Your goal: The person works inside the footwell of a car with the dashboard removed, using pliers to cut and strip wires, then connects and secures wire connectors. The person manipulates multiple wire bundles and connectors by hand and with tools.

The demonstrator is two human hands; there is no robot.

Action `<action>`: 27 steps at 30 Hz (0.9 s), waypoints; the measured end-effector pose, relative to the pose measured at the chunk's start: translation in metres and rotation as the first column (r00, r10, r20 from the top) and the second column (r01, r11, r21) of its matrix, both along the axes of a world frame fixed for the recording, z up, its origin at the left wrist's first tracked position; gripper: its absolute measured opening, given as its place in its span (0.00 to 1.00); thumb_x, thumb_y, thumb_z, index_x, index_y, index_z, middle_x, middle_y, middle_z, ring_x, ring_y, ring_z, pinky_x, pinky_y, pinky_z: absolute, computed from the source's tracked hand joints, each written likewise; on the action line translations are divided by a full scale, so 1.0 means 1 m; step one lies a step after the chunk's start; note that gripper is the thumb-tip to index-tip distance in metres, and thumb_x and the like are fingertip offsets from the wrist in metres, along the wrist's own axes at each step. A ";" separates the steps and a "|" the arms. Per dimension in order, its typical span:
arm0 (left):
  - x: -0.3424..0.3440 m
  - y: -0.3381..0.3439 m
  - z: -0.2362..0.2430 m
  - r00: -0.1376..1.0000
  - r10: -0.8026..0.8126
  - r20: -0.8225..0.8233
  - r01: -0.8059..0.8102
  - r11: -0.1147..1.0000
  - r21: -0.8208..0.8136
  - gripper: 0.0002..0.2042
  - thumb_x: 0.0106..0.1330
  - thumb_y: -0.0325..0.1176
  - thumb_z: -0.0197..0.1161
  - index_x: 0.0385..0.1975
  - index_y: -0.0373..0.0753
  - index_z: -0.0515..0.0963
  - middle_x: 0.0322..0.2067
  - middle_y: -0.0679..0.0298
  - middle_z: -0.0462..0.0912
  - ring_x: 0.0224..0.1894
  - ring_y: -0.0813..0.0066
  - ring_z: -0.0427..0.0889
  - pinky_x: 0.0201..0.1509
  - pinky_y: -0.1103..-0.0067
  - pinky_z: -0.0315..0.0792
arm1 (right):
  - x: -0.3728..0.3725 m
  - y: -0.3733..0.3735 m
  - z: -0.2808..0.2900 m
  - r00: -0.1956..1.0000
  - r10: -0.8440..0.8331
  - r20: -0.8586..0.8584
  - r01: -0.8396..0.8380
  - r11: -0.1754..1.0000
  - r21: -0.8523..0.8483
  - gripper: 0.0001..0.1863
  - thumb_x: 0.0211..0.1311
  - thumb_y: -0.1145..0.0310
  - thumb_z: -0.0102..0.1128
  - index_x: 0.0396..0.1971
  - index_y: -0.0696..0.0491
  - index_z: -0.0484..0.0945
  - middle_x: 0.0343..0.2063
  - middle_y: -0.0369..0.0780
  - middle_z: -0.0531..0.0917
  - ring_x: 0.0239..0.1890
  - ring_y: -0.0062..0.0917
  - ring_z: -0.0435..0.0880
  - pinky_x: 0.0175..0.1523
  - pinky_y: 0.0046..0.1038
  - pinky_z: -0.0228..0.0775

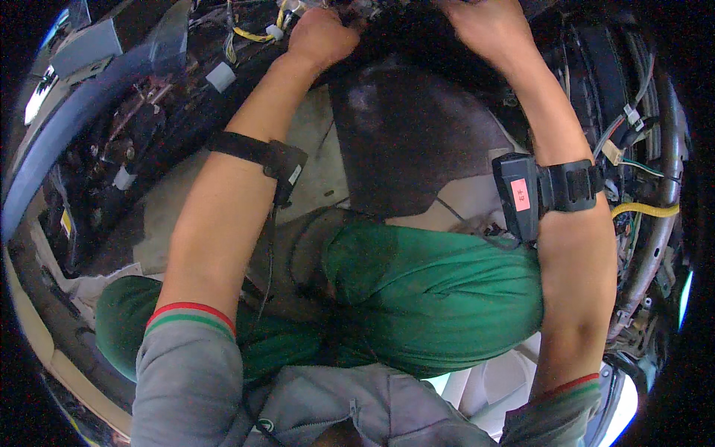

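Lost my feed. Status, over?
Left hand and right hand both gripping dark carpet at top edge. Yellow wiring beside left hand.

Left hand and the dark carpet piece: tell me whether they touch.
Touching. The head view shows the left hand closed on the upper edge of the dark carpet piece, with no gap between them.

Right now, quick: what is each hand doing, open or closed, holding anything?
Left hand: curled shut on the edge of the dark floor carpet.
Right hand: pressed on the same carpet; fingers cut off by the picture's top edge, cannot be told.
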State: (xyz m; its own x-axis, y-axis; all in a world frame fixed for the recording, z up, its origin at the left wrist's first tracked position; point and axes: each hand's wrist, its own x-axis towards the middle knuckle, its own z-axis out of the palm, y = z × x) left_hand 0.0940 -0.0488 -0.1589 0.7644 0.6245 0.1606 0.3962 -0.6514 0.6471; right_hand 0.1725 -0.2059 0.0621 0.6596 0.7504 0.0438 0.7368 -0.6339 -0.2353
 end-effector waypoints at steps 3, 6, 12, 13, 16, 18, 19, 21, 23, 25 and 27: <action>-0.011 -0.019 0.008 0.993 0.076 0.094 -0.069 0.994 -0.081 0.20 0.63 0.48 0.63 0.42 0.34 0.82 0.44 0.42 0.83 0.49 0.42 0.81 0.53 0.56 0.76 | 0.002 -0.001 0.005 1.000 -0.016 0.004 0.016 0.997 -0.078 0.14 0.63 0.64 0.62 0.24 0.58 0.80 0.18 0.53 0.76 0.21 0.39 0.76 0.30 0.41 0.64; -0.017 -0.027 0.022 0.995 0.026 0.098 -0.013 0.992 -0.124 0.18 0.65 0.46 0.62 0.39 0.35 0.84 0.46 0.46 0.83 0.51 0.45 0.81 0.55 0.58 0.76 | 0.007 -0.005 0.003 1.000 0.025 0.014 -0.024 0.998 -0.057 0.12 0.65 0.59 0.63 0.30 0.54 0.83 0.20 0.49 0.80 0.22 0.34 0.78 0.32 0.38 0.67; -0.024 -0.046 0.034 0.991 0.105 0.080 -0.086 0.974 -0.210 0.14 0.62 0.39 0.65 0.40 0.36 0.83 0.42 0.49 0.83 0.49 0.50 0.81 0.55 0.62 0.74 | 0.016 -0.015 -0.003 0.997 0.034 0.062 -0.032 0.999 -0.031 0.14 0.67 0.59 0.63 0.44 0.51 0.85 0.16 0.34 0.78 0.20 0.16 0.74 0.27 0.24 0.64; -0.025 -0.046 0.035 0.994 0.099 0.054 -0.086 0.975 -0.204 0.13 0.61 0.39 0.65 0.39 0.36 0.84 0.42 0.51 0.83 0.50 0.51 0.80 0.55 0.63 0.74 | 0.017 -0.016 -0.003 0.999 0.016 -0.037 -0.018 0.998 -0.058 0.13 0.67 0.61 0.63 0.44 0.53 0.85 0.19 0.35 0.81 0.22 0.15 0.74 0.29 0.23 0.65; -0.026 -0.043 0.040 0.997 0.076 -0.001 -0.074 0.969 -0.237 0.12 0.60 0.38 0.66 0.39 0.38 0.84 0.43 0.54 0.82 0.51 0.54 0.78 0.57 0.65 0.71 | 0.020 -0.012 -0.006 0.961 0.252 0.112 -0.262 0.961 0.085 0.13 0.66 0.64 0.64 0.44 0.56 0.84 0.26 0.35 0.84 0.27 0.14 0.75 0.34 0.22 0.66; -0.027 -0.044 0.042 0.997 0.077 0.010 -0.071 0.959 -0.276 0.12 0.59 0.38 0.66 0.40 0.39 0.84 0.45 0.56 0.81 0.52 0.55 0.77 0.57 0.64 0.71 | 0.020 -0.011 -0.004 0.982 0.076 -0.173 -0.067 0.996 0.058 0.13 0.65 0.68 0.64 0.44 0.60 0.82 0.32 0.35 0.86 0.32 0.14 0.75 0.40 0.22 0.68; -0.028 -0.045 0.043 0.989 0.146 0.038 -0.125 0.933 -0.337 0.11 0.59 0.37 0.66 0.39 0.40 0.85 0.46 0.58 0.80 0.54 0.57 0.76 0.58 0.64 0.70 | 0.019 -0.011 -0.003 0.988 0.051 -0.144 -0.054 0.998 -0.017 0.12 0.65 0.70 0.64 0.45 0.61 0.82 0.33 0.34 0.86 0.33 0.14 0.75 0.40 0.22 0.68; -0.028 -0.045 0.043 0.992 0.119 0.032 -0.105 0.952 -0.287 0.10 0.60 0.37 0.65 0.38 0.41 0.85 0.47 0.58 0.80 0.55 0.57 0.75 0.59 0.65 0.69 | 0.017 -0.012 0.004 0.983 0.089 -0.158 -0.101 0.992 -0.073 0.12 0.65 0.73 0.63 0.46 0.61 0.82 0.35 0.33 0.85 0.34 0.14 0.75 0.42 0.21 0.68; -0.028 -0.044 0.043 0.995 0.089 0.035 -0.077 0.963 -0.258 0.10 0.61 0.37 0.65 0.38 0.42 0.85 0.47 0.59 0.81 0.56 0.58 0.75 0.59 0.66 0.69 | 0.014 -0.013 0.009 0.965 0.102 -0.241 -0.085 0.993 0.082 0.14 0.63 0.73 0.64 0.47 0.61 0.81 0.38 0.34 0.85 0.37 0.14 0.77 0.44 0.20 0.69; -0.028 -0.042 0.043 0.999 0.046 0.021 -0.039 0.966 -0.257 0.10 0.62 0.37 0.64 0.39 0.42 0.86 0.47 0.59 0.81 0.57 0.58 0.74 0.60 0.67 0.68 | 0.015 -0.012 0.018 0.948 -0.016 -0.318 0.002 0.999 -0.045 0.22 0.57 0.74 0.67 0.52 0.61 0.78 0.45 0.38 0.85 0.45 0.19 0.80 0.52 0.22 0.70; -0.027 -0.040 0.042 0.999 0.035 -0.040 -0.045 0.963 -0.267 0.10 0.63 0.38 0.63 0.39 0.42 0.86 0.47 0.58 0.82 0.57 0.57 0.75 0.59 0.66 0.69 | 0.017 -0.011 0.027 0.977 0.046 -0.207 -0.073 0.989 -0.125 0.26 0.53 0.75 0.68 0.55 0.60 0.77 0.46 0.40 0.85 0.47 0.22 0.81 0.55 0.24 0.70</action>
State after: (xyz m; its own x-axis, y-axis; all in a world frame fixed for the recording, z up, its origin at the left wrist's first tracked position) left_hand 0.0665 -0.0889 -0.1169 0.7401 0.6711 -0.0428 0.4438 -0.4396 0.7809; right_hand 0.1896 -0.2170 0.0887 0.5985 0.7787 -0.1883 0.7192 -0.6258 -0.3018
